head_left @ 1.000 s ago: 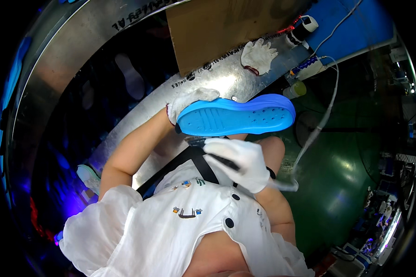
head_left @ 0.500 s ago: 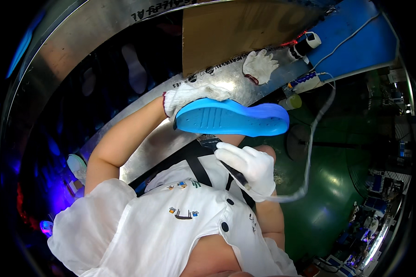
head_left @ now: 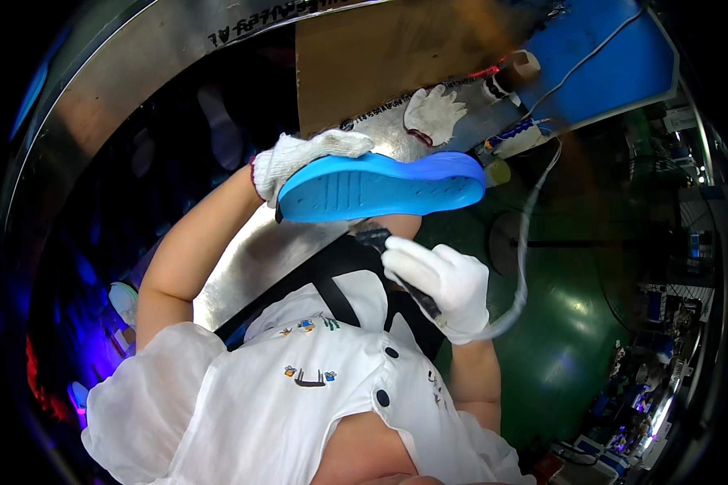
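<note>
Brush, having shifted along the near edge of a blue shoe sole, now sits below its middle, farther from the left fingers.
The left hand's gloved fingers clamp the sole's left end; the right hand's wrap the black-handled brush, bristle contact unclear. Beyond the left fingertips lies a loose white glove; right of the right fingers, a pale hose hangs over green floor.

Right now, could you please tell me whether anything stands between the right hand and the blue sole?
Only the brush that the right hand itself holds: its head points toward the near edge of the sole. Nothing else visible blocks that gap; the hose runs off to the right.
</note>
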{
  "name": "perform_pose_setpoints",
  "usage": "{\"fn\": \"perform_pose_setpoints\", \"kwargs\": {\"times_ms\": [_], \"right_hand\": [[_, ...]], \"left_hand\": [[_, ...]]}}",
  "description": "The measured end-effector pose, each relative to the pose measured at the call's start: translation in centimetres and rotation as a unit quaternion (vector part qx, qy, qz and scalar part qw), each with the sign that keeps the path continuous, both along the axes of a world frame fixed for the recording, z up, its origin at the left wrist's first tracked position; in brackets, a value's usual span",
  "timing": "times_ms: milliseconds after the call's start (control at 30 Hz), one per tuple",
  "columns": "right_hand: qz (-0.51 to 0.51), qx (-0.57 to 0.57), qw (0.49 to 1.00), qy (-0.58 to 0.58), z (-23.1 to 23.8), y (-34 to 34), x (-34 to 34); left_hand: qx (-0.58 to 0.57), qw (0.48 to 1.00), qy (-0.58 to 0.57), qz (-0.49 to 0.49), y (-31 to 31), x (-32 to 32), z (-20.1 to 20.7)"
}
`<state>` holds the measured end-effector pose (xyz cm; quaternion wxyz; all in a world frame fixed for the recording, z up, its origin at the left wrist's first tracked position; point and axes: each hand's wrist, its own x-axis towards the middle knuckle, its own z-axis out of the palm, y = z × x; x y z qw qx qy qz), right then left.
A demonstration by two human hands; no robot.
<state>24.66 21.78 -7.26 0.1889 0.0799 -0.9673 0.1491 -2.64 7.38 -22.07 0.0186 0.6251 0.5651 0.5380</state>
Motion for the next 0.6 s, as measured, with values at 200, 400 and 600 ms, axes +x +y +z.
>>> {"fn": "perform_pose_setpoints", "kwargs": {"times_ms": [200, 400, 600], "right_hand": [[-0.027, -0.043, 0.999, 0.019, 0.4, 1.4, 0.0], [-0.080, -0.226, 0.955, 0.173, -1.1, 0.3, -2.8], [-0.022, -0.079, 0.970, 0.231, -3.9, -2.3, -3.7]], "left_hand": [[-0.352, 0.697, -0.616, -0.100, 1.8, 2.2, 10.3], [0.010, 0.580, -0.743, -0.333, 1.5, 9.2, 8.0], [0.044, 0.538, -0.832, -0.130, 1.5, 10.2, 6.2]]}}
